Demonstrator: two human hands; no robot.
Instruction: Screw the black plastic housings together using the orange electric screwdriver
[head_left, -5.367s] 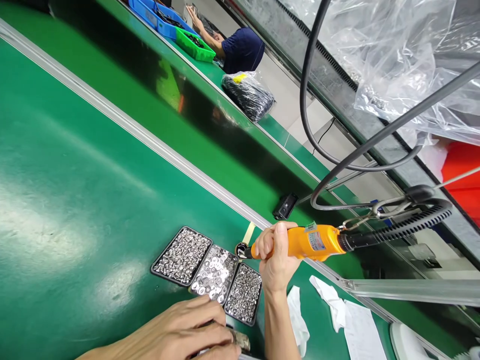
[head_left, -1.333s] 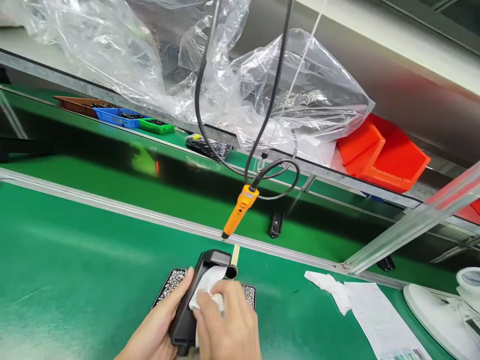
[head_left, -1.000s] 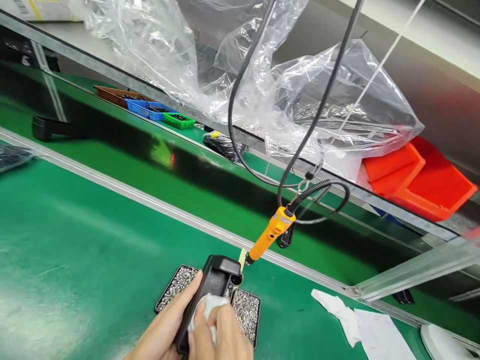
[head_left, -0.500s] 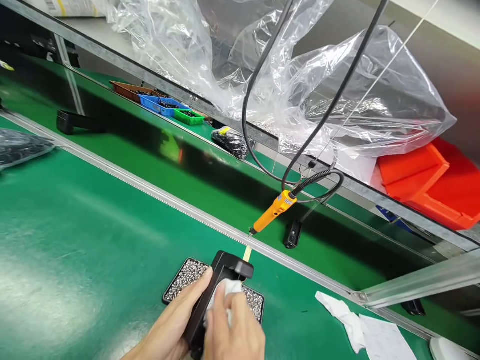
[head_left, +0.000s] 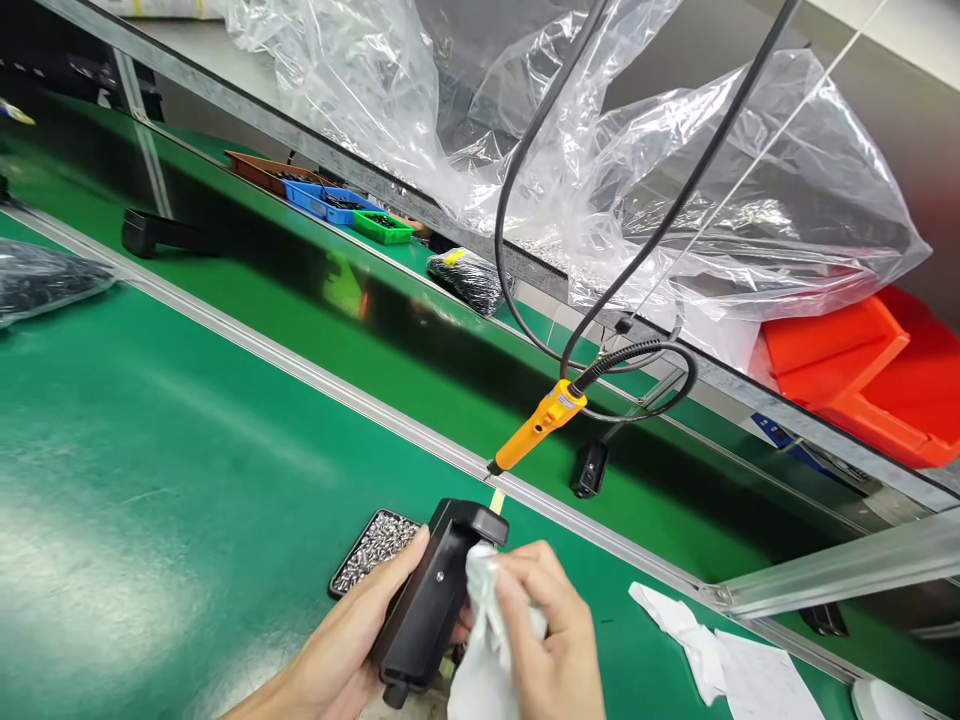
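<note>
My left hand (head_left: 352, 640) is wrapped round a black plastic housing (head_left: 439, 590), held tilted above the green bench. My right hand (head_left: 551, 640) pinches a white cloth (head_left: 484, 640) against the housing's right side. Just beyond the housing lies a black tray of small metal screws (head_left: 371, 545), partly hidden by it. An orange electric screwdriver (head_left: 536, 427) hangs free on its black cable above the bench's metal rail, with no hand on it.
A green bench (head_left: 172, 450) runs to the left, with a conveyor belt (head_left: 315, 290) behind a metal rail. White papers and cloth (head_left: 697, 640) lie at the right. Red bins (head_left: 870, 370) and clear plastic sheeting (head_left: 675, 180) sit on the shelf. Blue and green bins (head_left: 352, 212) stand far back.
The screwdriver, held by my right hand 5.4 s ago, now hangs loose. I picked up the black housing, and my right hand with the cloth has slid off its face to the right.
</note>
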